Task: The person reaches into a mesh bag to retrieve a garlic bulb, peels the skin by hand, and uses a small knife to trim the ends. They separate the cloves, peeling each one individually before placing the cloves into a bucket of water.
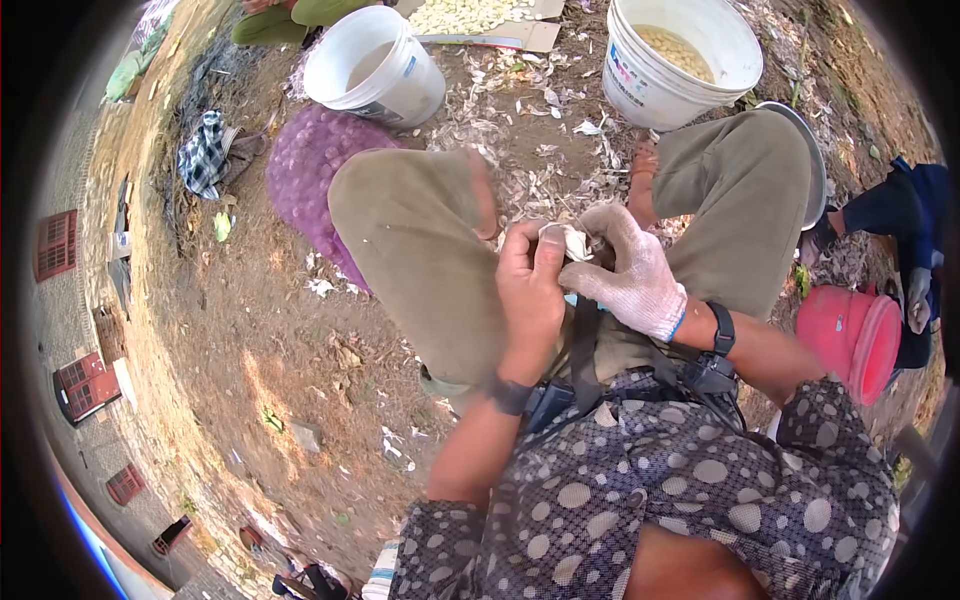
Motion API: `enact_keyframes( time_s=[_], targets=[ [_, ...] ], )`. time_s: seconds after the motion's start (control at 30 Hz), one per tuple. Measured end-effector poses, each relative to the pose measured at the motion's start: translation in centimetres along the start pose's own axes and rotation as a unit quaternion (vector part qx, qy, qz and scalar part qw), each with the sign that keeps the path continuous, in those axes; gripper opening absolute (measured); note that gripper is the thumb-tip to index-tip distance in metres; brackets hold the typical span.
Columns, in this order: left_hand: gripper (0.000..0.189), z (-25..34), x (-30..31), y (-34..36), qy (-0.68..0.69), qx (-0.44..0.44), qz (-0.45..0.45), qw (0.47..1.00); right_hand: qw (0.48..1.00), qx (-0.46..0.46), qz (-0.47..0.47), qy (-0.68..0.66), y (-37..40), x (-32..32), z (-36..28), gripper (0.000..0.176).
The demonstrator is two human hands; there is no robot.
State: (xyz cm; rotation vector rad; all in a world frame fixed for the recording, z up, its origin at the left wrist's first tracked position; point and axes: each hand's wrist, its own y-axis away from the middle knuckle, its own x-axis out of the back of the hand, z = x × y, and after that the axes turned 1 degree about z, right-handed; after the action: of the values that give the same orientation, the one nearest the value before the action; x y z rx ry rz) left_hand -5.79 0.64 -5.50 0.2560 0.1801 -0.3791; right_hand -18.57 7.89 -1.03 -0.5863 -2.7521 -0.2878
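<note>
Left hand point(530, 290) and gloved right hand point(628, 280), fingers curled, pinch garlic point(572, 240)

Only one cam here, head-worn with heavy fisheye, looking forward and steeply down past the person's own shirt point(640, 490). It's close: left hand point(530, 290) and right hand point(628, 278) sit dead centre, dirt ground point(250, 340) curving off toward the edges.

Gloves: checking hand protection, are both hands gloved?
No, only the right hand wears a white glove; the left hand, pinching the garlic, is bare.
</note>
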Motion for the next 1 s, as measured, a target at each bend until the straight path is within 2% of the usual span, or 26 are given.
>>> enact_keyframes(
  time_s=[0.07,0.1,0.2,0.3,0.4,0.6,0.7,0.8,1.0],
  targets=[
    [0.022,-0.3,0.4,0.2,0.005,0.017,-0.028,0.999,1.0,-0.022,0.005,-0.007,0.1,-0.2,0.2,0.043],
    [0.022,-0.3,0.6,0.3,0.006,0.024,-0.041,0.999,1.0,0.018,0.024,0.001,0.0,-0.3,0.8,0.043],
    [0.024,0.0,0.7,0.5,-0.014,-0.01,-0.061,0.998,0.999,0.027,0.006,-0.038,0.4,-0.1,1.1,0.044],
    [0.027,0.3,0.6,0.6,-0.011,-0.037,-0.07,0.997,1.0,0.013,-0.014,-0.014,0.8,0.2,0.2,0.046],
    [0.028,0.1,0.7,0.4,0.007,-0.032,-0.08,0.996,1.0,0.003,-0.009,-0.013,0.7,0.1,0.0,0.046],
    [0.026,0.1,0.9,0.4,-0.004,0.016,-0.072,0.997,1.0,-0.02,0.003,0.002,0.8,-0.3,-0.4,0.044],
    [0.025,-0.4,1.0,0.2,0.018,0.031,-0.059,0.998,1.0,0.009,0.014,-0.014,0.8,-0.5,-0.3,0.039],
    [0.026,0.4,0.4,0.1,0.096,0.094,-0.059,0.989,0.998,0.051,0.01,-0.035,0.4,-0.4,0.1,0.034],
    [0.028,0.9,-0.3,0.1,0.113,0.107,-0.056,0.986,0.995,0.068,-0.001,-0.077,-0.1,-0.2,0.8,0.027]
  ],
)
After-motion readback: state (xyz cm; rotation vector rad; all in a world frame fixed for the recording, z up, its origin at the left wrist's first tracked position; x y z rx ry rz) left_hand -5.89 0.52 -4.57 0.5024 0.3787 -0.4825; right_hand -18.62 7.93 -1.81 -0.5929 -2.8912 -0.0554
